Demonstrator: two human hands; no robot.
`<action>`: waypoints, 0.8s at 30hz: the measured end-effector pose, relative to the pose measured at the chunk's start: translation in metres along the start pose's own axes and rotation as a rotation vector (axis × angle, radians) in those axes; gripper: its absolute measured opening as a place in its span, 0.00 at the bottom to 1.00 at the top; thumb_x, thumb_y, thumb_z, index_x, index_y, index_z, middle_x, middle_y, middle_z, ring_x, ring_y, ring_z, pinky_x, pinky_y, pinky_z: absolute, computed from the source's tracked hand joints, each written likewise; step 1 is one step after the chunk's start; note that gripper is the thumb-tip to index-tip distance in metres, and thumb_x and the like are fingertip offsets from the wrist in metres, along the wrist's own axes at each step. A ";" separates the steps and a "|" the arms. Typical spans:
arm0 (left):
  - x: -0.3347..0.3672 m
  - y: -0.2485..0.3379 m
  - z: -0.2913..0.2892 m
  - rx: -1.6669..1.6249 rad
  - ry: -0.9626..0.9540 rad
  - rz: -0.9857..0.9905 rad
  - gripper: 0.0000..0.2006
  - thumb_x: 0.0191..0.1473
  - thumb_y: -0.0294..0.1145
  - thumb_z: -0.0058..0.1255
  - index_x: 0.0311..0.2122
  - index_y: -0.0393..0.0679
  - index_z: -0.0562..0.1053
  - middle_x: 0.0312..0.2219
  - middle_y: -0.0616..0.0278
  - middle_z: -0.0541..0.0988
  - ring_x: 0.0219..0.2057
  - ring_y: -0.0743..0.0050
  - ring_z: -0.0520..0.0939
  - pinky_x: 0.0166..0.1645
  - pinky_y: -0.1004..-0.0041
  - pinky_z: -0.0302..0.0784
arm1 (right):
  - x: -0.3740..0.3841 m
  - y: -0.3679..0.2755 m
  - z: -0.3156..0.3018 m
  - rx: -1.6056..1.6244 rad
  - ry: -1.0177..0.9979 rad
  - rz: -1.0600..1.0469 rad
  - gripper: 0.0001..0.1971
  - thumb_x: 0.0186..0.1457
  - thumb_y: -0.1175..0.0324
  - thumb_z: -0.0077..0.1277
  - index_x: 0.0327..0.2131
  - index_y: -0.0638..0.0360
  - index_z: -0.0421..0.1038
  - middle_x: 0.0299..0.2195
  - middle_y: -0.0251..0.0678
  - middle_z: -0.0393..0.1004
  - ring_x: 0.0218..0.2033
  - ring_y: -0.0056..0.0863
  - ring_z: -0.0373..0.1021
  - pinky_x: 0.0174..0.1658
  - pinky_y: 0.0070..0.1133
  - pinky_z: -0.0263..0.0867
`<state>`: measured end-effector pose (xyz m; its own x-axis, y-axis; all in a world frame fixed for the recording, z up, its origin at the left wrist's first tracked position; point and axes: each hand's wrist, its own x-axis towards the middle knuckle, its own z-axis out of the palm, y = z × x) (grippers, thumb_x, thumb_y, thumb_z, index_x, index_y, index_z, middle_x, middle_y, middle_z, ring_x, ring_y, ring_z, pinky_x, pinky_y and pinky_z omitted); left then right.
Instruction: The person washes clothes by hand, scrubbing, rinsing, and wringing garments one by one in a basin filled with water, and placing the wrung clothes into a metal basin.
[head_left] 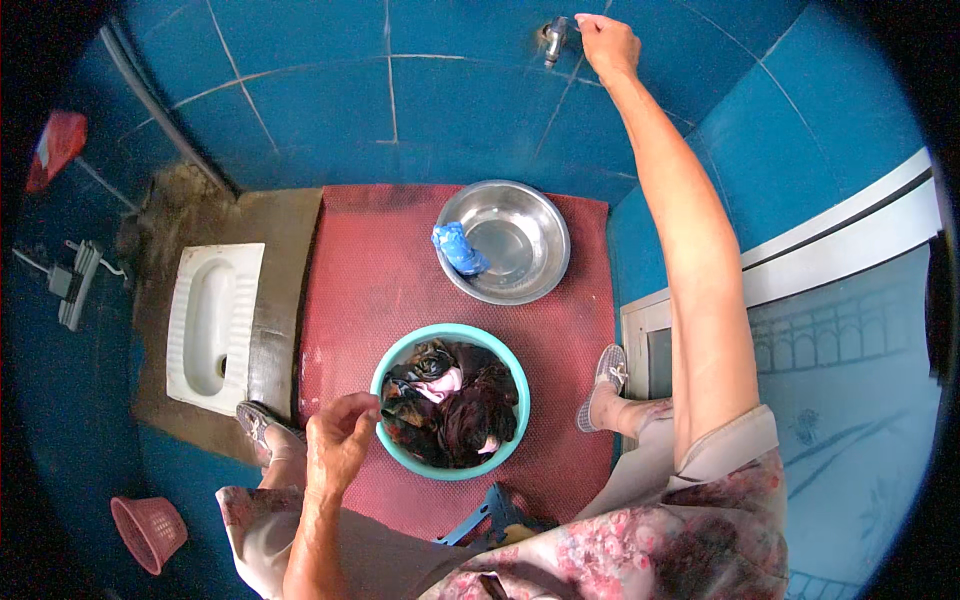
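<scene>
My right arm reaches forward to the blue tiled wall, where my right hand (pixel 609 45) is closed with its fingertips at the handle of a small metal tap (pixel 554 42). Loosely curved, my left hand (pixel 343 437) hovers at the left rim of a turquoise basin (pixel 376 388), thumb and fingers apart and nothing visible between them. Dark wet clothes (pixel 465 410) and a piece of pink cloth (pixel 441 385) fill that basin. Beyond it stands a steel basin (pixel 545 240) with a bundled blue cloth or packet (pixel 459 248) against its left side. No water stream shows below the tap.
Both basins stand on a red textured mat (pixel 350 290). A white squat toilet (pixel 215 325) is set in the raised floor at left. A pink plastic basket (pixel 150 532) sits at lower left. Between my legs is a blue stool-like object (pixel 485 515). A white-framed door (pixel 790 250) borders the right.
</scene>
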<state>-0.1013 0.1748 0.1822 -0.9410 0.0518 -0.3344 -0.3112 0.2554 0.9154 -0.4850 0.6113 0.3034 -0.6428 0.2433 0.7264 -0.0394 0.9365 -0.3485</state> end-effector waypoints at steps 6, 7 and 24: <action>-0.002 -0.003 -0.003 0.023 -0.017 0.029 0.10 0.48 0.22 0.46 0.37 0.30 0.72 0.27 0.58 0.78 0.30 0.77 0.78 0.36 0.78 0.73 | 0.004 0.005 -0.003 -0.048 -0.060 0.101 0.15 0.50 0.49 0.46 0.34 0.41 0.77 0.32 0.31 0.77 0.35 0.33 0.73 0.41 0.26 0.66; -0.002 -0.004 -0.004 0.016 -0.007 0.036 0.10 0.48 0.22 0.46 0.37 0.30 0.73 0.27 0.58 0.78 0.30 0.77 0.78 0.36 0.78 0.73 | 0.003 0.005 -0.003 -0.016 -0.065 0.101 0.15 0.50 0.49 0.46 0.34 0.41 0.77 0.32 0.32 0.77 0.36 0.33 0.72 0.41 0.27 0.66; -0.003 -0.011 -0.004 0.028 0.025 0.046 0.10 0.49 0.24 0.46 0.36 0.31 0.73 0.25 0.59 0.78 0.28 0.79 0.78 0.34 0.78 0.73 | 0.007 0.016 0.001 -0.068 -0.032 -0.072 0.15 0.51 0.59 0.39 0.28 0.53 0.76 0.32 0.41 0.75 0.35 0.44 0.70 0.39 0.34 0.65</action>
<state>-0.0960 0.1677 0.1738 -0.9573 0.0401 -0.2864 -0.2644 0.2805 0.9227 -0.4908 0.6273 0.3020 -0.6642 0.1680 0.7285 -0.0351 0.9663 -0.2549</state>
